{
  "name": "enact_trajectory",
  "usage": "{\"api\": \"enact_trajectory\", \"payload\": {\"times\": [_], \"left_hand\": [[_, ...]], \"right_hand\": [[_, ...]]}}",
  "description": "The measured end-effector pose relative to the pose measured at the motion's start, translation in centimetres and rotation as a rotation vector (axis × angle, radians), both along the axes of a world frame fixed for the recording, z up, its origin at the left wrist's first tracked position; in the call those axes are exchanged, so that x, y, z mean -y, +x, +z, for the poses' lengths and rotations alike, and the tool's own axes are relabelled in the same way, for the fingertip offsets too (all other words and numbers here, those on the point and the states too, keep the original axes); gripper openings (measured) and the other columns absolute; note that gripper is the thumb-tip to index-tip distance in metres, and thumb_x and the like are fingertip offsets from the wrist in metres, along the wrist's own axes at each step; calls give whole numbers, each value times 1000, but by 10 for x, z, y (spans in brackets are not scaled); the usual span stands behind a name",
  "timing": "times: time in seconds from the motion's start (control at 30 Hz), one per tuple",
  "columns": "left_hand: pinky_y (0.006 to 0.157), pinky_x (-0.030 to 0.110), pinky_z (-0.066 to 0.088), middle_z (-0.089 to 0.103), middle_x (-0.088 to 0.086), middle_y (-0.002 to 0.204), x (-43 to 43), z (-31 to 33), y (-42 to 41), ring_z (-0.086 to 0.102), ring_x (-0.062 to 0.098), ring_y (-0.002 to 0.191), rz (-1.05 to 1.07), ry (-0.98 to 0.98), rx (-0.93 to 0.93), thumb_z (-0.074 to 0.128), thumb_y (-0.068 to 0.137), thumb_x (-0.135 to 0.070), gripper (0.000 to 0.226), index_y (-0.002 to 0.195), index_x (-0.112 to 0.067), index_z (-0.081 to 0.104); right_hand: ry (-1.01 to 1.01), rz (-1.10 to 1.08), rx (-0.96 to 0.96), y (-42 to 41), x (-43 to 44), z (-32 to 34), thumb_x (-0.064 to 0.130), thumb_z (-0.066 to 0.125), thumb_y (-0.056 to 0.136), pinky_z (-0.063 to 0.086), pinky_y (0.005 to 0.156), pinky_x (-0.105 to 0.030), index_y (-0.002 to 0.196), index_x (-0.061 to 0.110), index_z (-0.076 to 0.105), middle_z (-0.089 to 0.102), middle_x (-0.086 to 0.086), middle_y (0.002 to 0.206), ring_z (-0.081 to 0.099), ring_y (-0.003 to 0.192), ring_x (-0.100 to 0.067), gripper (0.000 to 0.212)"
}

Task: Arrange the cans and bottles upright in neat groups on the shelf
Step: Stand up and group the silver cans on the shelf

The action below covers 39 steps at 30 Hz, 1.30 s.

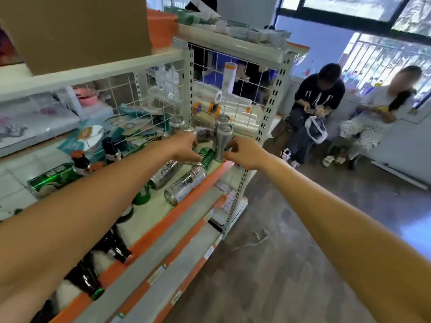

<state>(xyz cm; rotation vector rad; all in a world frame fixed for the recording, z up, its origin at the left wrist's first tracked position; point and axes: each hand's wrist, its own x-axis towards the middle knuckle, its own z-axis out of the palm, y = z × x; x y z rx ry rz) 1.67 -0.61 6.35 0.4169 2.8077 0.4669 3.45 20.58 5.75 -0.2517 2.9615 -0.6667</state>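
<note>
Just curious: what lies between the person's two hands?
Head view: a green container lies tipped between left hand and right hand, which grips an upright silver can.

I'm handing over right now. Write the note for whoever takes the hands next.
Hands: left hand grips a short silver can; right hand grips a tall silver can, both upright at the shelf's right end.
Done: two more standing cans are behind them.
Left: lying silver cans, lying green cans and lying dark bottles along the front need standing and grouping.
</note>
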Motion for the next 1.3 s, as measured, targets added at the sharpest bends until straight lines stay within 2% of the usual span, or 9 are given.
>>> {"api": "enact_trajectory", "payload": {"times": [0.1, 0.27, 0.5, 0.6, 0.7, 0.93, 1.1, 1.2, 1.3], "left_hand": [[95, 41, 51, 61, 10, 126, -13, -24, -14, 60, 26, 109, 31, -63, 35, 71, 86, -44, 55, 127, -10, 56], [92, 40, 51, 61, 12, 121, -21, -48, -40, 58, 27, 106, 53, -92, 70, 68, 88, -43, 53, 125, -7, 58], [78, 31, 43, 60, 10, 119, -17, -72, -75, 56, 24, 99, 49, -76, 129, 68, 89, -40, 52, 127, -8, 56], [87, 35, 48, 60, 11, 124, -10, -85, -89, 57, 27, 107, 45, -79, 138, 69, 87, -44, 56, 129, -9, 55], [94, 41, 50, 61, 11, 124, -2, -99, -102, 59, 28, 109, 50, -84, 168, 69, 85, -48, 59, 129, -11, 57], [92, 42, 52, 62, 9, 119, 18, -120, -126, 60, 27, 105, -5, -34, 215, 70, 85, -46, 57, 126, -9, 57], [80, 37, 52, 62, 7, 109, 26, -136, -140, 59, 24, 93, -17, -15, 233, 71, 84, -46, 49, 117, -11, 59], [85, 39, 53, 62, 7, 109, 27, -142, -144, 59, 25, 94, -33, -23, 238, 70, 84, -49, 51, 118, -12, 59], [88, 42, 53, 63, 6, 108, 28, -145, -146, 60, 25, 95, -46, -35, 255, 70, 84, -50, 52, 119, -12, 59]], "right_hand": [[-15, 39, 18, -28, -7, -20, 38, 65, 89, 40, 73, -30, 106, 14, 60, 60, 0, 89, 55, 79, -17, 29], [-4, 72, 97, -64, -6, -46, 37, 64, 93, 49, 90, -37, 128, 5, 56, 62, -11, 121, 59, 108, -29, 49], [25, 51, 177, -111, 14, -83, 40, 65, 91, 50, 83, -36, 124, 7, 57, 63, -11, 113, 59, 101, -27, 47], [29, 22, 194, -129, 24, -92, 40, 65, 91, 51, 87, -38, 124, 6, 56, 62, -12, 116, 58, 99, -26, 49], [22, -13, 217, -144, 35, -101, 39, 65, 91, 49, 81, -35, 127, 5, 52, 60, -11, 113, 56, 97, -26, 51], [75, -59, 220, -169, 69, -128, 31, 62, 94, 49, 91, -41, 147, 3, 29, 51, -18, 137, 55, 118, -35, 69], [203, -87, 274, -184, 77, -137, 33, 62, 93, 51, 91, -44, 142, 5, 34, 50, -17, 135, 55, 116, -35, 64], [200, -113, 382, -192, 80, -142, 41, 65, 89, 52, 94, -47, 146, 5, 26, 47, -19, 136, 55, 117, -38, 78], [170, -154, 422, -199, 82, -151, 50, 69, 85, 53, 93, -49, 143, 4, 31, 48, -21, 134, 56, 115, -39, 83]]}}
